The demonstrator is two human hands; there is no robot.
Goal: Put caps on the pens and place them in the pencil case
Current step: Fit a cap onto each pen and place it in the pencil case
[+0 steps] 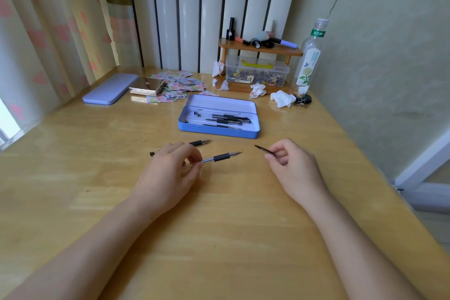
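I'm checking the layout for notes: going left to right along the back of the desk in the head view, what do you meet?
Closed lilac tin pencil case → shiny metal box on patterned paper squares → open blue tin pencil case holding pens → clear plastic storage box under a small wooden shelf → crumpled white tissue → clear plastic bottle.

Both forearms are bare from the frame's lower edge to the wrists, with no sleeves showing. The left hand (168,173) and right hand (294,165) wear no rings, watch or bracelets. Fingers (280,153) are slender, nails short and unpainted.
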